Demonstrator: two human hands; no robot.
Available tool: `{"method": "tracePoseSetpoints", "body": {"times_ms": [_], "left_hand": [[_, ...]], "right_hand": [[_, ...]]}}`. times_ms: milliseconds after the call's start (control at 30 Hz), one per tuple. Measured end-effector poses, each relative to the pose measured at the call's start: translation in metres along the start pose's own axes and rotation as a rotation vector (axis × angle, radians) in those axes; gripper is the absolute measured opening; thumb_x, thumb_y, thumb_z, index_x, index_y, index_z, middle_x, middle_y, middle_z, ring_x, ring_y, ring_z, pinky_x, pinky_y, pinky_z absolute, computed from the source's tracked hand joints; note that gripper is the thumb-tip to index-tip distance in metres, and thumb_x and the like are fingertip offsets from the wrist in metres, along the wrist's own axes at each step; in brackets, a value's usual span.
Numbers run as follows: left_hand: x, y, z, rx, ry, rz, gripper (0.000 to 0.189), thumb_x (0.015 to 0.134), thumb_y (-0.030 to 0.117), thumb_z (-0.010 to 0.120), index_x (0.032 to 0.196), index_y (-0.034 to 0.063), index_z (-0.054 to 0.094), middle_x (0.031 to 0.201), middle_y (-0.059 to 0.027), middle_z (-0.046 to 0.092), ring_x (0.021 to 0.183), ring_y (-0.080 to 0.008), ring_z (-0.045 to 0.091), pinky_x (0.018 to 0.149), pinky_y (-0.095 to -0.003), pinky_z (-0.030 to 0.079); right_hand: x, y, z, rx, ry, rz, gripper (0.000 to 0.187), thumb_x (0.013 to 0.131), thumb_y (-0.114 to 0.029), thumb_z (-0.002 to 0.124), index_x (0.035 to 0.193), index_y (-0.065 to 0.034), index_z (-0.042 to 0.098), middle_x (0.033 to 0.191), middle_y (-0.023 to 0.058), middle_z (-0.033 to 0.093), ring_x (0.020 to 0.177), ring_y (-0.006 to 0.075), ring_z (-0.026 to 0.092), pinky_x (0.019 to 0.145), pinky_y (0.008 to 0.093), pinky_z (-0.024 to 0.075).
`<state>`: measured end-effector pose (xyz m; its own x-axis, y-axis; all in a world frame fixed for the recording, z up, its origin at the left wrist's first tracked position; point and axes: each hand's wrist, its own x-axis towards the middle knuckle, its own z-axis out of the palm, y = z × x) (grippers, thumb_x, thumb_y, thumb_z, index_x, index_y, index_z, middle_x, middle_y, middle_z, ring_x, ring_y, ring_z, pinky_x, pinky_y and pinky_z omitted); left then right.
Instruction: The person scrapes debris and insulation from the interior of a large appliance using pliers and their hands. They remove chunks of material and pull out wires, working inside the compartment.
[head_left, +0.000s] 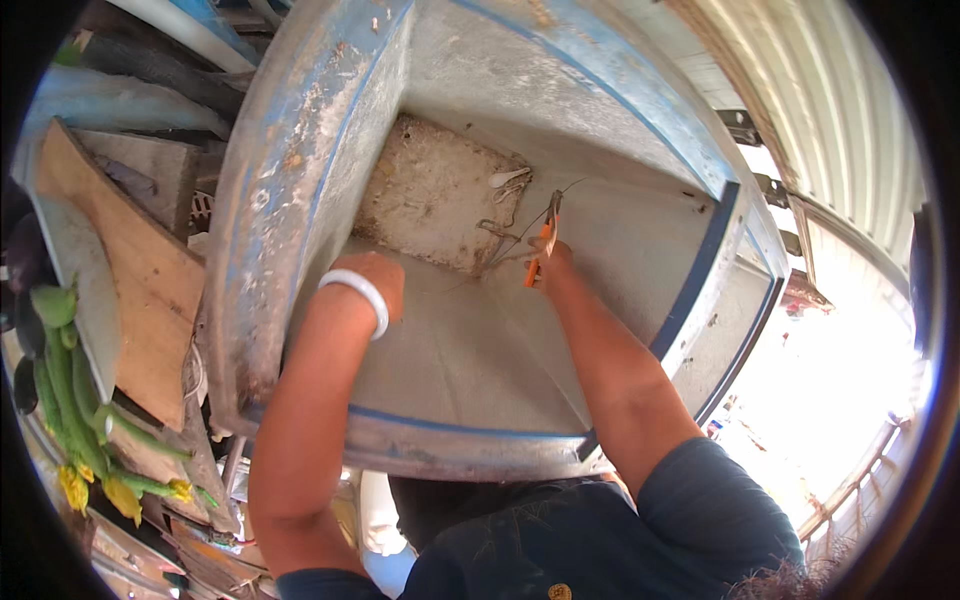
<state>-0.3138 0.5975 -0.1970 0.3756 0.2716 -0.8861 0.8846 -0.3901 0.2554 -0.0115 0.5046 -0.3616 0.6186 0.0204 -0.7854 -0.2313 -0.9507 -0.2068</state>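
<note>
Both my arms reach into a worn, grey-lined box (465, 352) with a scuffed blue and white rim. My right hand (556, 264) grips orange-handled pliers (550, 229), jaws pointing toward the box's far wall. Thin dark wire (517, 238) runs beside the pliers, toward a stained, squarish panel (442, 187) in the far left corner. On that panel's right edge lie a white spoon-shaped piece (508, 177) and a bent metal strip (495, 228). My left hand (375, 281), above a white bracelet (361, 291), is curled near the left wall; its fingers are hidden.
Left of the box are a curved wooden board (139, 292) and long green vegetables (67, 397) with yellow flowers. A dark-edged frame (697, 277) crosses the box's right side. Corrugated sheeting (847, 112) stands at the upper right.
</note>
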Motion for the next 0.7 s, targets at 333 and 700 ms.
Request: {"method": "tracePoseSetpoints", "body": {"times_ms": [333, 700], "left_hand": [[0.021, 0.025, 0.019, 0.050, -0.261, -0.114, 0.065, 0.086, 0.056, 0.071, 0.126, 0.0049, 0.069, 0.134, -0.0192, 0.064, 0.123, -0.0361, 0.062, 0.103, -0.0483, 0.050], [0.025, 0.078, 0.075, 0.111, -0.388, 0.066, 0.047, 0.088, 0.027, 0.067, 0.132, 0.0114, 0.066, 0.139, -0.0142, 0.062, 0.123, -0.0394, 0.061, 0.101, -0.0501, 0.051]], "right_hand": [[-0.166, -0.010, -0.104, 0.425, -0.649, 0.125, 0.024, 0.099, -0.025, 0.061, 0.116, -0.0071, 0.061, 0.103, 0.0092, 0.062, 0.096, 0.0229, 0.064, 0.089, 0.0471, 0.0532], [-0.251, 0.030, -0.180, 0.342, -0.693, -0.080, 0.034, 0.105, -0.028, 0.053, 0.123, -0.0019, 0.064, 0.112, 0.0115, 0.067, 0.095, 0.0192, 0.068, 0.086, 0.0359, 0.0586]]}}
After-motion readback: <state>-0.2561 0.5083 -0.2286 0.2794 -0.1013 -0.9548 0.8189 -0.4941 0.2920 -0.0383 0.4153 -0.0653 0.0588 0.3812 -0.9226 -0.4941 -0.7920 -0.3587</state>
